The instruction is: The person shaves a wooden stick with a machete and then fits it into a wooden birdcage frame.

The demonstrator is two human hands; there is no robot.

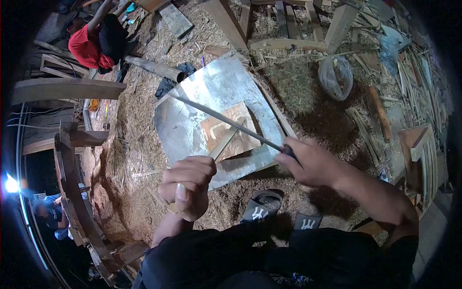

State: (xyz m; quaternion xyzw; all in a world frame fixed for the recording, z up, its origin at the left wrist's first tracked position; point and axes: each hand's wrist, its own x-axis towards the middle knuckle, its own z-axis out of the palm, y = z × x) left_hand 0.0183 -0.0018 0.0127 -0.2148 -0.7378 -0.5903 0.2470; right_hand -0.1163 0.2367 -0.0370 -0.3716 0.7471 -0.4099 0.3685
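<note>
My left hand (189,185) is closed in a fist around a narrow pale wooden strip (224,144). The strip slants up and right, its far end over a square wooden block (211,131), and its near end pokes out below the fist. In my right hand (308,161) is the dark handle of a long, narrow metal blade (216,115). That blade reaches up and left across the block and crosses the strip near its far end. Beneath the block lies a worn, pale flat sheet (180,137) on the ground.
Wood shavings cover the ground. Behind the sheet lie a pipe (154,68) and a wooden frame (288,44). A clear plastic bag (335,77) sits at right. One person in red (86,45) crouches at upper left; another person (52,212) is at lower left.
</note>
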